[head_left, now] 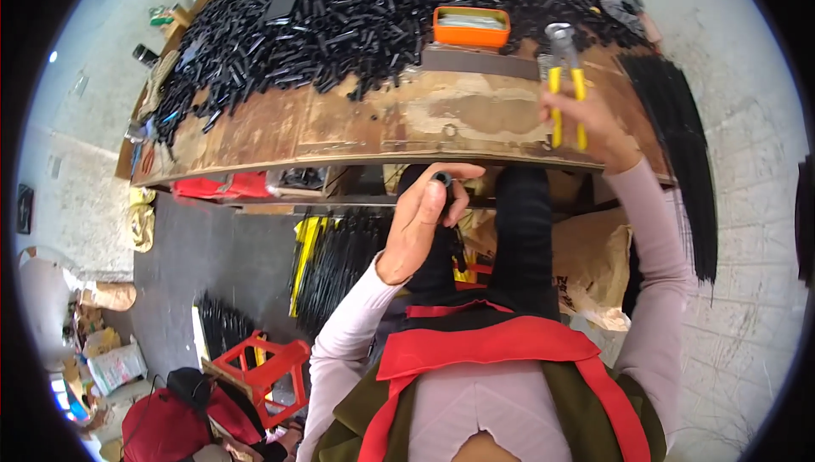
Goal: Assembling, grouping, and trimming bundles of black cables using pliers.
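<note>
My left hand (418,217) is closed around a short black tube (442,179) in front of the bench's near edge. The tube's round open end points up, and the palm and fingers hide most of the rest. Over the right part of the bench, my right hand (594,122) grips end-cutting pliers (579,84) with yellow handles. Their metal head points away from me and the handles stand apart. This hand is slightly blurred. A wide heap of short black tubes (373,16) covers the far side of the wooden bench (289,126).
An orange box (471,40) with pale contents stands by the heap, behind a flat brown strip (480,63). Long thin black strands (679,131) hang off the bench's right end. Below are more black strands (340,271), a red plastic stool (276,369) and another person (182,419).
</note>
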A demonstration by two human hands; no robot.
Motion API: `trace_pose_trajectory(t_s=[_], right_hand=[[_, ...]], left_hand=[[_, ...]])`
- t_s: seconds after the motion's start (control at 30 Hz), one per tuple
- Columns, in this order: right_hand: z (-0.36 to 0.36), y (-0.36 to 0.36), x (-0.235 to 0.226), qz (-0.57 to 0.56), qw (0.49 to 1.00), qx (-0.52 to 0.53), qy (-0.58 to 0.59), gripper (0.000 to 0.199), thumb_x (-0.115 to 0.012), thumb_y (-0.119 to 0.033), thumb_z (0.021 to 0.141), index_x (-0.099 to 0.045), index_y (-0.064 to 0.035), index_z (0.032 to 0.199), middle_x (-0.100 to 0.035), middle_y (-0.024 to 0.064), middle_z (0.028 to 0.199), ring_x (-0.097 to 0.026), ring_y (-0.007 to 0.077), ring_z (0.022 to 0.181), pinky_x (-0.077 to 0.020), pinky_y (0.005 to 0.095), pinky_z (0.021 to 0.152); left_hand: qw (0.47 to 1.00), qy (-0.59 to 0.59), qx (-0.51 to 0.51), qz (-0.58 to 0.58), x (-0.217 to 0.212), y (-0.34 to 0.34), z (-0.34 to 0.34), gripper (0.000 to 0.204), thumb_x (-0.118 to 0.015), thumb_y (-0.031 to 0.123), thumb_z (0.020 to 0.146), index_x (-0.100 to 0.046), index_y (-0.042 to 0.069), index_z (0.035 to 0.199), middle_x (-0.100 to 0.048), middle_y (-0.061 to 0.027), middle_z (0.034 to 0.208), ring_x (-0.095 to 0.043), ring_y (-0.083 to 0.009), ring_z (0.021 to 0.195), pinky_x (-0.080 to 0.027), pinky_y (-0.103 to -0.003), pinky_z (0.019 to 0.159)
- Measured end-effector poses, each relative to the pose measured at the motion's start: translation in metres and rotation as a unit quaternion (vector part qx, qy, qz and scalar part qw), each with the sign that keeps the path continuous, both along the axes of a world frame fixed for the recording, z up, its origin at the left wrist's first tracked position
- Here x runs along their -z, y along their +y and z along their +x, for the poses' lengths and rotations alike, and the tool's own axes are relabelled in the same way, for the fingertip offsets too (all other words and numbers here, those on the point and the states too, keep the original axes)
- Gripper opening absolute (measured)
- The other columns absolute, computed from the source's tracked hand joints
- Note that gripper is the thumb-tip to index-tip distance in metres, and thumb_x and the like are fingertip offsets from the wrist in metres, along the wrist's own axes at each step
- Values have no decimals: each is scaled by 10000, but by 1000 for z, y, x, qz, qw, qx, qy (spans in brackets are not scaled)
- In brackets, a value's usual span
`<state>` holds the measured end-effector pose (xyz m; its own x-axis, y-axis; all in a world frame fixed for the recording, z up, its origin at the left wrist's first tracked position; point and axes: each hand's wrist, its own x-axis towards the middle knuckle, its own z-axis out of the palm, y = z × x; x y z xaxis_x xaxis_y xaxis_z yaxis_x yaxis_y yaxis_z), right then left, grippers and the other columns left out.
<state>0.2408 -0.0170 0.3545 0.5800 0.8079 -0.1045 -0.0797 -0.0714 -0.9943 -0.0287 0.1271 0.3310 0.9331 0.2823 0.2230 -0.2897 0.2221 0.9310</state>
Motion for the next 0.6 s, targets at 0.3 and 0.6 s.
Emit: trace_pose_trajectory(t_s=[0.3,0.6], right_hand=[[-115,-17,-37,37,996,-86,-13,125,-638,-98,907,-605,0,977,-646,77,817,-624,148,727,-474,248,645],[-149,-20,-23,126,986,-67,87,181,-643,-101,917,-582,-2,1055,-643,77,828,-639,164,747,-491,281,686]], left_hand=[[997,-15,-57,46,-4,-26,-2,605,-308,453,1052,-429,-39,1382,-446,-4,814,-390,-87,723,-324,-220,659],[1000,-7,17,10,-18,-31,-18,667,-319,487,1040,-361,-60,1420,-449,-8,797,-388,-90,715,-329,-235,642]])
